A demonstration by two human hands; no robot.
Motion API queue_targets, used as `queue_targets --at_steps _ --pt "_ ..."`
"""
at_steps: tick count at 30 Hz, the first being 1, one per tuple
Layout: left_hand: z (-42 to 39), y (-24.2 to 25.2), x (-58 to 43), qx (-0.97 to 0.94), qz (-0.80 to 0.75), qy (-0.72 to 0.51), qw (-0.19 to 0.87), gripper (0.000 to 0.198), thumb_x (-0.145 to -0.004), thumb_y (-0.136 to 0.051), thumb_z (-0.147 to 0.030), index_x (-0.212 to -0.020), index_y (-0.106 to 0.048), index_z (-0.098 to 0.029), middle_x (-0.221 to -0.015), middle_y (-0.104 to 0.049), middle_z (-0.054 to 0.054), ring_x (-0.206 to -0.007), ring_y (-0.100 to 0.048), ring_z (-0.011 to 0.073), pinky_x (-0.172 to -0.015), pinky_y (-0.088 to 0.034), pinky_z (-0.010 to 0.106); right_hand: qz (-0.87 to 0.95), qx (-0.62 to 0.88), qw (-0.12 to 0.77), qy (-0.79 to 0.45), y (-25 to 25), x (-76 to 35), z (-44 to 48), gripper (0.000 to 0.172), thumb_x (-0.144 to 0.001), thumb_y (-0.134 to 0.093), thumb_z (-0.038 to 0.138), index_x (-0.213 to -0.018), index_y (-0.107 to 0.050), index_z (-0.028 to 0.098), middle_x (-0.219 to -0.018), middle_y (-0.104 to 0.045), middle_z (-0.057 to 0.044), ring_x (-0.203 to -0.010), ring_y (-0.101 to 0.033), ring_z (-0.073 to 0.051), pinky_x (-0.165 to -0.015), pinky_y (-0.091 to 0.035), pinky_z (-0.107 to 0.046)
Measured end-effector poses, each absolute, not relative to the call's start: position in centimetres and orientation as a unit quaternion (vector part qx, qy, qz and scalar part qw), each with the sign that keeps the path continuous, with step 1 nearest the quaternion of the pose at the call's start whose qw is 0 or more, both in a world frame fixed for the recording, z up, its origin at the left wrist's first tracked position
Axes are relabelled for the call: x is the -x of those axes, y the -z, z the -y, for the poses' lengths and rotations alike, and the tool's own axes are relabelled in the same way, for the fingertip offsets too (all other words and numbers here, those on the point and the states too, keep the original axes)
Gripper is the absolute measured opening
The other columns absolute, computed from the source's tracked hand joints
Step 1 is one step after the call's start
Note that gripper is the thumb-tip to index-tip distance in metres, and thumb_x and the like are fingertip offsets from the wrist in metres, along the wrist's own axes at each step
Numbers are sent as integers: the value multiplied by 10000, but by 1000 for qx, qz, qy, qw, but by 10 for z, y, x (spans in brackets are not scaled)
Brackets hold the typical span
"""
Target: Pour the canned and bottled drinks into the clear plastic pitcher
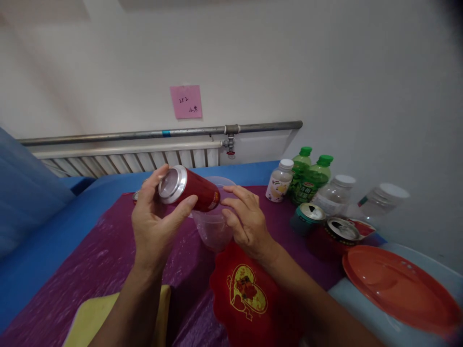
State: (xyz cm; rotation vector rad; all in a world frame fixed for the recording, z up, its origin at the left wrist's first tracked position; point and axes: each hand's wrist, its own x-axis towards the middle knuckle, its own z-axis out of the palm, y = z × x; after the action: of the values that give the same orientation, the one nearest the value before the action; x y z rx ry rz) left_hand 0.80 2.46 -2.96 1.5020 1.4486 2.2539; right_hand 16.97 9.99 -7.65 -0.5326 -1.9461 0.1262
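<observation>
A dark red drink can (200,190) with a silver end lies tilted in my left hand (155,212), its thumb and fingers wrapped around that end. The silver end faces left toward me, and the other end points right. My right hand (246,217) is at that other end, fingers bent with the tips close together near the rim; whether they touch it or hold something small is hidden. Below the can stands a clear plastic tub (213,233), partly covered by the can and my hands. A red scalloped mat (224,289) with a gold heart print lies under my right forearm.
Green-capped bottles (313,180), a white-capped bottle (279,183) and clear jars (334,193) stand at the right. Nearer are a teal can (307,219), a dark red can (333,241) and an orange lid (398,284). A yellow board (94,315) lies front left on purple sheeting (104,246).
</observation>
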Motion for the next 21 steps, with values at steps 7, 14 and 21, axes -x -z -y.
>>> queue_targets --at_steps 7,14,21 --pt "-27 31 -4 -487 -454 -746 31 574 -674 -811 -165 -1196 -624 -310 -1320 -589 5 -1200 -561 206 -1012 -476 331 814 214 539 -44 76 -169 -100 189 -932 -450 227 -984 -628 193 -1232 -618 -112 -1206 -536 -238 -1015 -381 -426" --pt "-20 24 3 -479 -480 -735 29 619 -671 -823 -241 -1247 -602 -283 -1290 -598 38 -1168 -577 242 -980 -507 364 814 214 539 -45 75 -169 -99 190 -934 -448 226 -964 -632 193 -1219 -621 -114 -1204 -541 -240 -1015 -383 -426" --pt "-14 19 12 -484 -532 -694 18 679 -665 -812 -336 -1295 -564 -295 -1286 -585 45 -1189 -553 267 -1010 -475 400 808 215 547 -47 78 -167 -100 191 -937 -448 236 -957 -634 197 -1225 -620 -107 -1201 -541 -235 -1018 -377 -421"
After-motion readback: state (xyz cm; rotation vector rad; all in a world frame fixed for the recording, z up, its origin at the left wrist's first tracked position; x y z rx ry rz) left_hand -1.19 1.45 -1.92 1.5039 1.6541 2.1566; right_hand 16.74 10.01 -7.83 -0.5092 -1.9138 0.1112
